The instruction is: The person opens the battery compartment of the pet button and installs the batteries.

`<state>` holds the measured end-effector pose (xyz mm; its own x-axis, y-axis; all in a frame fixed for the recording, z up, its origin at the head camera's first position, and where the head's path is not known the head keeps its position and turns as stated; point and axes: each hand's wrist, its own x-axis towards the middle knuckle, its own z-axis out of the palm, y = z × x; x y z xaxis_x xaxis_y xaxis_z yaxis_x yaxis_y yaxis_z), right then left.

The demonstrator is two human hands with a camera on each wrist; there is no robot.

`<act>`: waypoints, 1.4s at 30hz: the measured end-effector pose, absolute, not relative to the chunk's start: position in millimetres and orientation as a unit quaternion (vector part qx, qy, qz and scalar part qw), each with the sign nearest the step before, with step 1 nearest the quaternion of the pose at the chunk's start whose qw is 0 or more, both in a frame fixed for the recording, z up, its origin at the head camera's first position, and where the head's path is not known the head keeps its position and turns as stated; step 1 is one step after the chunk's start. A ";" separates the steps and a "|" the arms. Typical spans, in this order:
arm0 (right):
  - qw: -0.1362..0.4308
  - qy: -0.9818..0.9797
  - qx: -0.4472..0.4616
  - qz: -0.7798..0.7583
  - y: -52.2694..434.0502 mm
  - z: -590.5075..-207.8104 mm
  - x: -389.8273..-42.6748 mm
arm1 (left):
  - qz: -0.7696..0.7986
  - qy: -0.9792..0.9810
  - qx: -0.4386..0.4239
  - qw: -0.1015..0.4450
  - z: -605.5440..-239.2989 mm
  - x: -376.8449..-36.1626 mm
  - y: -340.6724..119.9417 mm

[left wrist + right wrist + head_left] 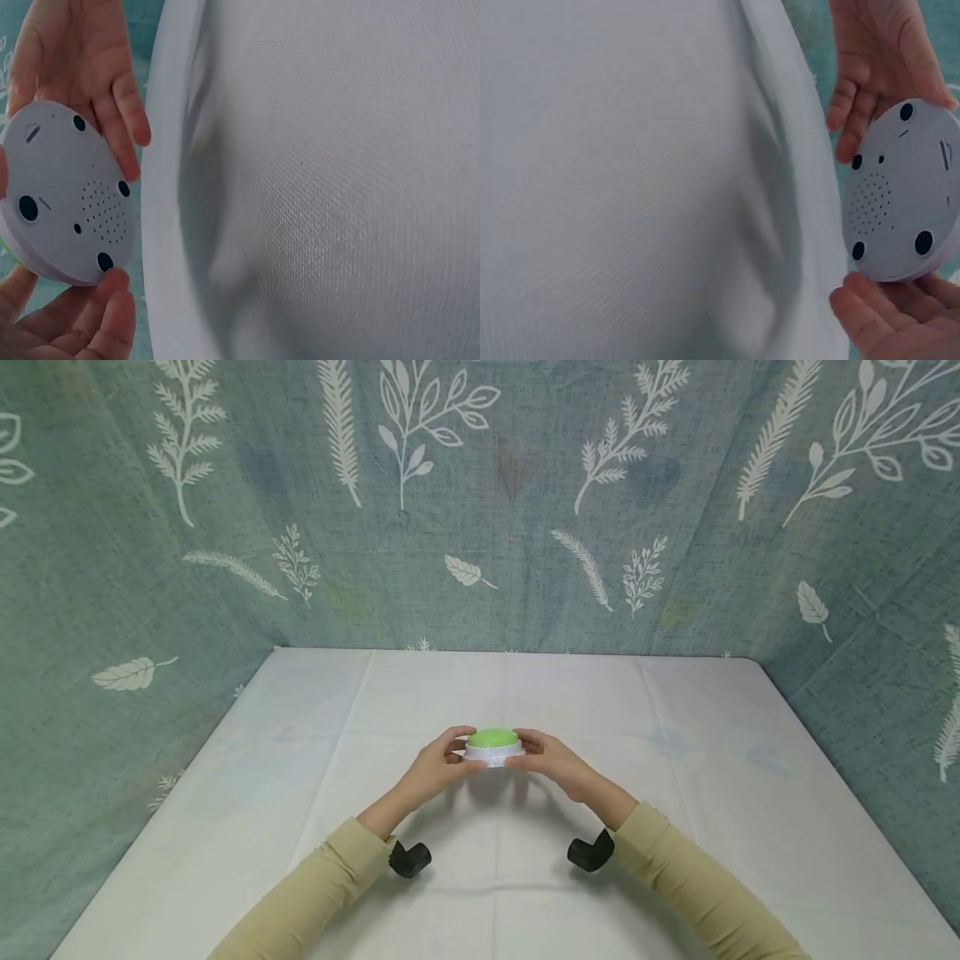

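Observation:
A round push button with a green domed top and a white base [492, 740] is held up above the white table. My left hand [433, 768] grips its left rim, fingers at the far side and thumb at the near edge. On the opposite rim, my right hand [557, 766] grips it the same way. Both wrist views show the underside of the push button [71, 199], with dark round feet, a patch of small speaker holes and a slot. In the right wrist view the push button [900, 195] hangs clear of the cloth, between the two hands.
A white cloth [225, 827] with fold lines covers the table. Grey-green curtains [510, 552] with white leaf prints enclose its back and sides. Black wrist mounts [410, 860] stick out inward from both sleeves.

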<state>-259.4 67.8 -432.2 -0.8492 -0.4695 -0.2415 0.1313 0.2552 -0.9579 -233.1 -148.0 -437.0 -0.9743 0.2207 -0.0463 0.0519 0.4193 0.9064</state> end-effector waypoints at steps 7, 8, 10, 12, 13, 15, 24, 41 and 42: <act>0.189 0.794 -0.178 -0.549 66.5 -440.6 -260.3 | 0.467 0.877 0.100 0.049 -441.1 -235.4 -148.7; 0.182 0.799 -0.184 -0.543 66.3 -441.1 -260.1 | 0.459 0.881 0.101 0.049 -440.8 -234.8 -148.5; 0.170 0.807 -0.194 -0.532 65.6 -442.0 -259.6 | 0.443 0.889 0.109 0.047 -440.1 -234.0 -148.0; 0.157 0.816 -0.199 -0.520 64.9 -442.5 -258.7 | 0.423 0.897 0.117 0.047 -440.3 -234.3 -148.1; 0.151 0.820 -0.203 -0.514 64.4 -442.6 -258.5 | 0.413 0.901 0.122 0.046 -440.9 -234.7 -148.4; 0.139 0.828 -0.213 -0.500 63.2 -443.0 -258.3 | 0.390 0.910 0.130 0.045 -442.5 -235.9 -148.7; 0.124 0.865 -0.245 -0.420 62.1 -446.5 -258.8 | 0.264 0.950 0.166 0.027 -450.6 -238.4 -144.4; 0.150 0.870 -0.278 -0.379 67.6 -453.2 -259.3 | 0.231 0.960 0.144 0.061 -451.7 -233.7 -140.4; 0.151 0.869 -0.278 -0.380 67.8 -453.1 -259.3 | 0.231 0.960 0.144 0.062 -451.6 -233.8 -140.4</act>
<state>-259.3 67.8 -453.1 -0.8003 -0.5974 -0.0516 -0.3676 0.5568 -0.7448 -233.8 -140.4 -451.6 -0.9510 0.3047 -0.0532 0.2472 0.8522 0.4611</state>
